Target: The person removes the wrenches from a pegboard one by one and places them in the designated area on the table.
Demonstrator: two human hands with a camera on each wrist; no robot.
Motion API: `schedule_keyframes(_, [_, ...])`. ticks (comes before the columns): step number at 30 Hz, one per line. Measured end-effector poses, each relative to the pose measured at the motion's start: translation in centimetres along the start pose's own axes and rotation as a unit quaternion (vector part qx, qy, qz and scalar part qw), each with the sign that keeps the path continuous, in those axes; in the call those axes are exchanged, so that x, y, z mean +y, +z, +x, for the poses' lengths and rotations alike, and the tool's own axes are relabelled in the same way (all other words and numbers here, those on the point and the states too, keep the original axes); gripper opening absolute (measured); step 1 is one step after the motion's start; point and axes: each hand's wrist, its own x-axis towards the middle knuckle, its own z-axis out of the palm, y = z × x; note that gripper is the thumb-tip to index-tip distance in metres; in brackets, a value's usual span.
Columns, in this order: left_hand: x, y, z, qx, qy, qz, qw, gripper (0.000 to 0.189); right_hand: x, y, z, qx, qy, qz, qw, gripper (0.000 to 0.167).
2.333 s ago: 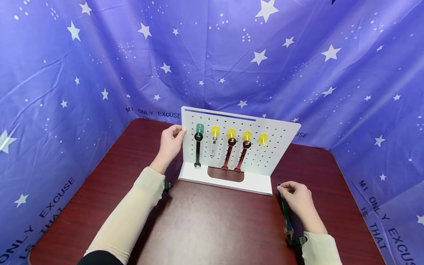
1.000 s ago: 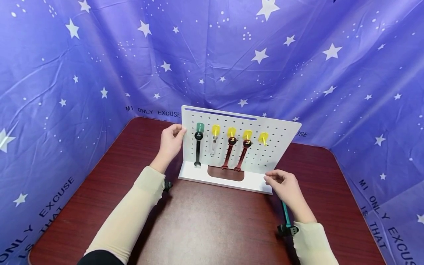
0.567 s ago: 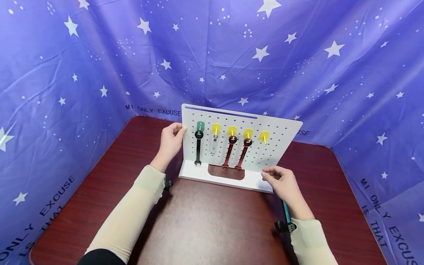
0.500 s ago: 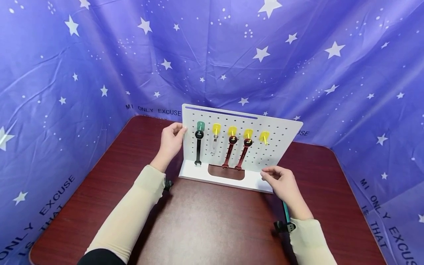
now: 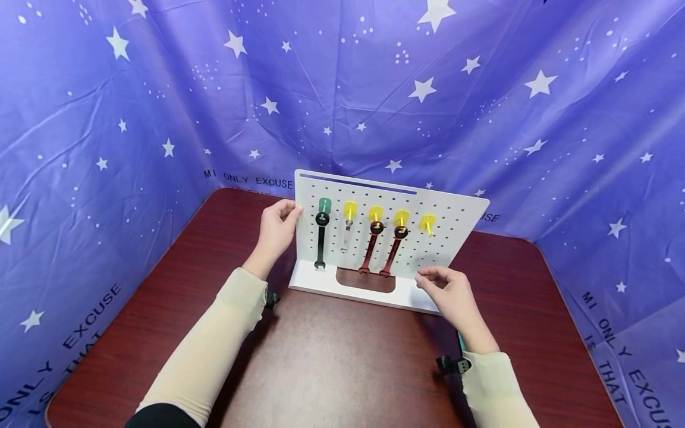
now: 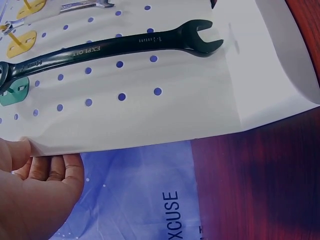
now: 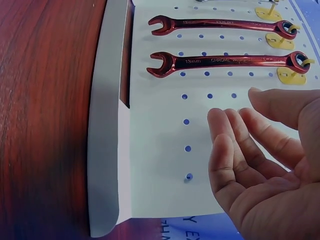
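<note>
The left grip [image 5: 276, 229] pinches the left edge of the white pegboard [image 5: 451, 238], thumb in front, fingers behind. The right grip [image 5: 448, 294] is released, fingers loosely bent, before the board's lower right part; contact with the panel cannot be confirmed.

The pegboard stands toward the back of the counter [image 5: 332, 362]. It carries a black wrench [image 5: 321, 241], a silver wrench [image 5: 345, 235] and two red wrenches [image 5: 370, 248]. The rightmost yellow hook [image 5: 427, 223] is bare.

The step in hand appears to be steadying the board. Hold the edge firmly without pulling, so the base stays flat. Keep the free fingers clear of the hanging wrenches; a sideways knock could unhook one.

Surface: reddish-brown wood grain, with a glare patch in front of the base. Room: purple-blue star-print cloth [image 5: 342, 71] encloses the back and sides.
</note>
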Motion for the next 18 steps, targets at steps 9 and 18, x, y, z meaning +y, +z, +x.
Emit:
schedule_keyframes(9, [-0.1, 0.0, 0.0, 0.003, 0.001, -0.002, 1.0000, 0.012, -1.9, 0.4, 0.2, 0.012, -0.006, 0.012, 0.9998, 0.014])
schedule_keyframes(18, [0.0, -0.1, -0.1, 0.002, -0.002, 0.001, 1.0000, 0.014, 1.2, 1.3, 1.4, 0.034, -0.020, 0.024, 0.9989, 0.017])
